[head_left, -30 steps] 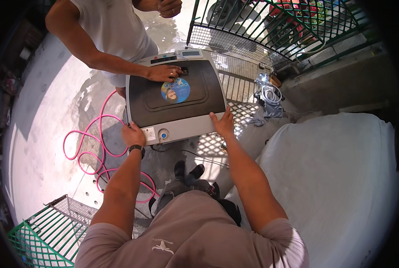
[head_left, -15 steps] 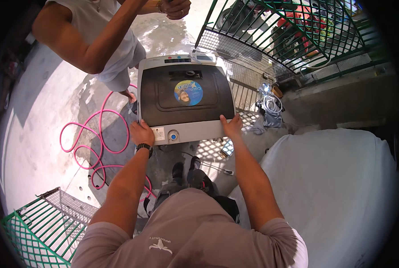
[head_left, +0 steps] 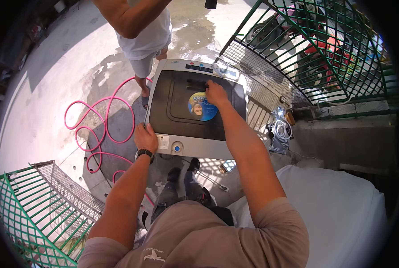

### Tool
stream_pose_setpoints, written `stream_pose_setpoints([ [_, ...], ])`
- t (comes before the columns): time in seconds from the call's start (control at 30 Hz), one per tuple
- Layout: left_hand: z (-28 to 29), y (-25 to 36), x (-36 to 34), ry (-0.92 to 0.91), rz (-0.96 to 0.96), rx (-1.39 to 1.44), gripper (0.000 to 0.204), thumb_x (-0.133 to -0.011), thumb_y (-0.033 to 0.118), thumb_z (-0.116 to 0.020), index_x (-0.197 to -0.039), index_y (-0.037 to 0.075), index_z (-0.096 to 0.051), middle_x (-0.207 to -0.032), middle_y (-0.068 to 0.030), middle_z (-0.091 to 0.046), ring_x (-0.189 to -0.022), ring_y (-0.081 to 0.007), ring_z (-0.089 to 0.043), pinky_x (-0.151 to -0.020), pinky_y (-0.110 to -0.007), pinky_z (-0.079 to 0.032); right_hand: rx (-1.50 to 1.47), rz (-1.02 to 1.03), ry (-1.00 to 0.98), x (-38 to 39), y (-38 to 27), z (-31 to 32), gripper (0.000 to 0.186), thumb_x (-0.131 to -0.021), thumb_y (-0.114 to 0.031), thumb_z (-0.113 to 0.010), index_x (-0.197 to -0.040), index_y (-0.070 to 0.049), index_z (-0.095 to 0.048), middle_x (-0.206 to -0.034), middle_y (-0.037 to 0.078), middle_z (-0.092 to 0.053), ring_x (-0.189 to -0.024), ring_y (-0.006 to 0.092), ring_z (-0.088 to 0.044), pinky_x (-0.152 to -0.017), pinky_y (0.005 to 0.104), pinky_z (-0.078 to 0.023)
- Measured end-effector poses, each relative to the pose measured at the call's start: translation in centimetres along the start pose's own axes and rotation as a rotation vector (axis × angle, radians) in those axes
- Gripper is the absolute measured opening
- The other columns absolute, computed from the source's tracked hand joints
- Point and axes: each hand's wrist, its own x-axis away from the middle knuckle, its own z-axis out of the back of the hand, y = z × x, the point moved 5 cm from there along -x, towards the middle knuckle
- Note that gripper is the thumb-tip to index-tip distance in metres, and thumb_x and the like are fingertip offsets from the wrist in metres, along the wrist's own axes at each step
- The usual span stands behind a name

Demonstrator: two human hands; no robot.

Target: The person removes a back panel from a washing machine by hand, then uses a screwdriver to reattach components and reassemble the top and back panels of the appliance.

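The washing machine (head_left: 204,150) stood before the person (head_left: 195,232), a pink hose (head_left: 133,121) on the floor (head_left: 43,125) to its left. The left hand (head_left: 146,138) touched its front left corner; the right hand (head_left: 217,94), fingers (head_left: 210,84) bent, was at the handle (head_left: 195,84) of its lid (head_left: 175,118). Whether either gripped could not be told.

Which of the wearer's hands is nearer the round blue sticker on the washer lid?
Right. The right hand is right by the sticker, at its upper-right edge in view; the left hand is farther off, at the washer's near-left corner.
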Motion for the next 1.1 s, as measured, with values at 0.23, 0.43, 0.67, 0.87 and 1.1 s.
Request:
stream_pose_setpoints([
  [0.23, 0.3, 0.3, 0.1, -0.001, 0.035, 0.008, 0.039, -0.103, 0.033, -0.044, -0.114, -0.002, -0.055, -0.105, -0.0240, -0.059, -0.102, -0.0437, -0.056, -0.086, -0.051, -0.045, -0.318, -0.108, -0.097, -1.4, 0.0, 0.2, 0.041, -0.087, -0.029, -0.069, -0.121, -0.010, -0.055, -0.111, 0.015, -0.067, -0.107, 0.0333, -0.064, -0.090, 0.0461, -0.051],
  [0.43, 0.7, -0.2, 0.1, 0.023, 0.041, -0.018, 0.037, -0.101, 0.034, -0.048, -0.115, 0.001, -0.057, -0.109, -0.0201, -0.060, -0.103, -0.0413, -0.058, -0.085, -0.051, -0.048, -0.231, 0.364, 0.389, -2.1, -3.1, 4.1, 0.056, -0.079, -0.020, -0.076, -0.130, -0.012, -0.053, -0.113, 0.017, -0.057, -0.105, 0.0389, -0.056, -0.092, 0.0455, -0.048],
  [0.67, -0.1, 0.5, -0.3, -0.002, 0.044, 0.018, 0.035, -0.103, 0.033, -0.044, -0.112, 0.001, -0.056, -0.108, -0.0213, -0.060, -0.103, -0.0418, -0.057, -0.085, -0.051, -0.046, 0.273, 0.490, 0.204, -6.4, -1.3, 0.9, 0.060, -0.077, -0.006, -0.070, -0.134, -0.012, -0.051, -0.117, 0.016, -0.054, -0.109, 0.0344, -0.054, -0.093, 0.0435, -0.050],
  [0.87, -0.2, -1.6, 0.6, 0.059, 0.218, 0.125, 0.040, -0.106, 0.035, -0.035, -0.105, 0.000, -0.054, -0.100, -0.0264, -0.059, -0.095, -0.0472, -0.056, -0.081, -0.053, -0.044, 0.223, 0.492, 0.220, -4.5, -4.1, 5.2, 0.063, -0.073, 0.000, -0.069, -0.132, -0.012, -0.051, -0.111, 0.013, -0.054, -0.102, 0.0339, -0.054, -0.083, 0.0434, -0.051],
  [1.1, -0.2, -2.0, 0.6, 0.128, 0.450, 0.135, 0.041, -0.106, 0.037, -0.034, -0.101, 0.000, -0.052, -0.101, -0.0285, -0.060, -0.097, -0.0498, -0.055, -0.081, -0.054, -0.042, 0.163, 0.650, 0.433, 9.9, -9.4, 18.8, 0.066, -0.073, 0.003, -0.064, -0.137, -0.010, -0.052, -0.103, 0.007, -0.053, -0.089, 0.0258, -0.050, -0.077, 0.0413, -0.043],
])
